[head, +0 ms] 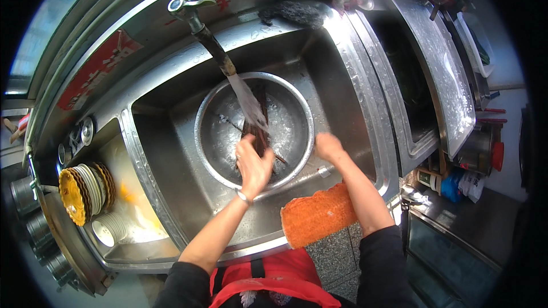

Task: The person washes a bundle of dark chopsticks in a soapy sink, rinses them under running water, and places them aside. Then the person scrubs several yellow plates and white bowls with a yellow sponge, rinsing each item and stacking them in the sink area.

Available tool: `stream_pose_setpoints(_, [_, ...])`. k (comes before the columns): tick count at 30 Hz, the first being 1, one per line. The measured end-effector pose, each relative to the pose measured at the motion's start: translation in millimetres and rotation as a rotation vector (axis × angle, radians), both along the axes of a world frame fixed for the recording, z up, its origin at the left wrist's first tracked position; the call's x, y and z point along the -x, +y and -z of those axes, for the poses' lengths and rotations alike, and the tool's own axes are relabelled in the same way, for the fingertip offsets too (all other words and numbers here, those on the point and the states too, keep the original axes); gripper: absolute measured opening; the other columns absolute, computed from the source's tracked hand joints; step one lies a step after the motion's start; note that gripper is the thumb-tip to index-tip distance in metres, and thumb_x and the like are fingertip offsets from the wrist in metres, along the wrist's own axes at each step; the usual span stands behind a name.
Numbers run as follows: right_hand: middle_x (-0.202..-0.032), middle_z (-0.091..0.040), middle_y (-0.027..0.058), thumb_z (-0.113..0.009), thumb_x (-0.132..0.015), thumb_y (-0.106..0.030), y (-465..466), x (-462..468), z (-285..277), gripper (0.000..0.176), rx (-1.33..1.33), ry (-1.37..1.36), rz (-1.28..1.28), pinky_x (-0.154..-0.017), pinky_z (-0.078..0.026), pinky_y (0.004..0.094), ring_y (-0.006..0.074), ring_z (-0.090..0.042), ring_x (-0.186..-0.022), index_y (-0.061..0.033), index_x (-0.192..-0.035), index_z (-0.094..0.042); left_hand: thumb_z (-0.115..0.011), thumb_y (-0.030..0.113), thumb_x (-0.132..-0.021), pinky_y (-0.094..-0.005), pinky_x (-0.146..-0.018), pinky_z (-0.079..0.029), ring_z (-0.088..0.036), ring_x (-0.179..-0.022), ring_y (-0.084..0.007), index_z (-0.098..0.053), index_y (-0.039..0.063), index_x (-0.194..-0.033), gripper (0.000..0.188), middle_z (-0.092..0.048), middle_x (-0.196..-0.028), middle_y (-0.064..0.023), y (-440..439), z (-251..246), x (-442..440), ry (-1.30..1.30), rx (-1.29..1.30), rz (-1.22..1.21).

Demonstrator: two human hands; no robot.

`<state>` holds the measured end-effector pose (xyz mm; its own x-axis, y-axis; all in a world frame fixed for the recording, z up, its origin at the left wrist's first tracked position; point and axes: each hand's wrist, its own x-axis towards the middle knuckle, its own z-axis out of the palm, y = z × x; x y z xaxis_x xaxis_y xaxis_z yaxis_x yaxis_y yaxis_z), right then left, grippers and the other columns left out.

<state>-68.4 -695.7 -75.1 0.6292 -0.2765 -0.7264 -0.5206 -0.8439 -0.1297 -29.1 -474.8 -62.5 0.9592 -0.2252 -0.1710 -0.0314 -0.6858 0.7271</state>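
Observation:
A round metal basin stands in the stainless-steel sink. Inside it lies a bundle of dark thin sticks, probably chopsticks, with a few lying crosswise. Water pours onto them from a tap with a dark hose end. My left hand reaches over the basin's near rim, its thumb and fingers around the near end of the bundle. My right hand, blurred and with curled fingers, is at the basin's right rim. Whether it grips anything is hidden.
An orange cloth hangs over the sink's front edge beneath my right forearm. Stacked plates and small white bowls fill part of the left compartment. A dark scouring pad lies on the back ledge. A metal lid leans at right.

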Motion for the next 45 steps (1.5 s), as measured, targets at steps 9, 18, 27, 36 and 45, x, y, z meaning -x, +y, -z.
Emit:
stream_pose_setpoints(9, [-0.116, -0.061, 0.0192, -0.058, -0.083, -0.029, 22.7, 50.7, 106.8, 0.04, -0.333, -0.444, 0.028, -0.086, -0.048, 0.0437, 0.0356, -0.059, -0.105, -0.0063, -0.116, -0.059, -0.061, 0.009, -0.071, -0.0381, -0.071, -0.034, -0.051, -0.088, -0.0238, -0.057, 0.008, -0.083, 0.013, -0.05, -0.087, -0.0075, 14.0, -13.5, 34.3, -0.319, -0.251, 0.865])
stream_pose_setpoints(18, [-0.109, -0.063, 0.0205, -0.059, -0.083, -0.033, 19.8, 42.5, 107.9, 0.042, -0.669, -0.375, 0.111, -0.087, -0.047, 0.0435, 0.037, -0.058, -0.104, -0.0053, -0.115, -0.06, -0.06, 0.007, -0.07, -0.0359, -0.071, -0.034, -0.048, -0.086, -0.0226, -0.055, 0.008, -0.078, 0.01, -0.047, -0.083, -0.0066, 14.1, -24.2, 26.9, -0.379, -0.171, 0.879])
stream_pose_setpoints(27, [-0.105, -0.065, 0.0203, -0.059, -0.083, -0.033, 28.4, 47.3, 60.0, 0.041, -0.529, 0.109, -0.514, -0.086, -0.047, 0.0427, 0.0365, -0.059, -0.103, -0.0043, -0.112, -0.062, -0.061, 0.008, -0.069, -0.0351, -0.07, -0.035, -0.049, -0.085, -0.0228, -0.055, 0.007, -0.076, 0.01, -0.047, -0.082, -0.0067, 11.3, -8.9, 37.1, -0.381, -0.136, 0.876])
stream_pose_setpoints(36, [-0.094, -0.067, 0.0104, -0.056, -0.092, -0.033, 2.0, -11.1, -43.8, 0.032, -0.929, 0.038, 0.323, -0.076, -0.052, 0.0312, 0.0162, -0.063, -0.088, -0.0047, -0.105, -0.063, -0.062, 0.016, -0.08, -0.0426, -0.07, -0.045, -0.057, -0.077, -0.0323, -0.063, 0.003, -0.077, 0.013, -0.058, -0.077, -0.015, 21.5, 13.8, -29.1, -0.207, 0.257, 0.102])
stream_pose_setpoints(45, [-0.122, -0.056, 0.0077, -0.052, -0.09, -0.056, 97.9, -120.3, 104.2, 0.066, -1.014, -0.741, 1.22, -0.091, -0.043, 0.0359, 0.0194, -0.052, -0.109, -0.0036, -0.129, -0.051, -0.042, 0.061, -0.091, -0.0486, -0.089, -0.044, -0.052, -0.11, -0.0278, -0.046, 0.004, -0.129, 0.068, -0.054, -0.121, -0.0126, 14.8, 82.3, -109.1, 0.72, 0.938, -0.749])
